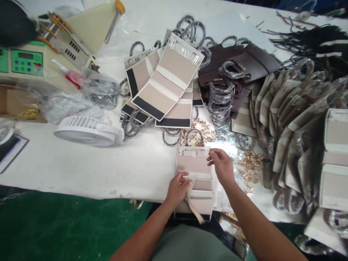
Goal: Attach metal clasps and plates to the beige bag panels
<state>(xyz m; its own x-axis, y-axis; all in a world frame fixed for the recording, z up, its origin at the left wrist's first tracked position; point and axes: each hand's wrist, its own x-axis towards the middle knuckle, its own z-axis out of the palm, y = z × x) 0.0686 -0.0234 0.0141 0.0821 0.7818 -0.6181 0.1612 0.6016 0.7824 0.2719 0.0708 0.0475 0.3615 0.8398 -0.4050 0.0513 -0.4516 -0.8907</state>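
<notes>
A beige bag panel [194, 165] lies at the table's front edge, with a plastic-wrapped handle [194, 134] at its far end. Near that end runs a pale strip with slots. My left hand [178, 188] is closed at the panel's left side, thumb and fingers together on a loose beige strip [196, 210] that hangs toward my body. At the panel's far right corner, my right hand [221, 165] makes a pinch beside the slotted strip. Whatever sits between those fingertips is too small to make out.
Beyond the panel lie stacked beige panels [174, 79] and dark brown pieces [252, 59]. Gold metal fittings [248, 166] are scattered to the right, near a row of beige bag pieces [290, 108]. A white fan [87, 132] and a machine [27, 61] stand left.
</notes>
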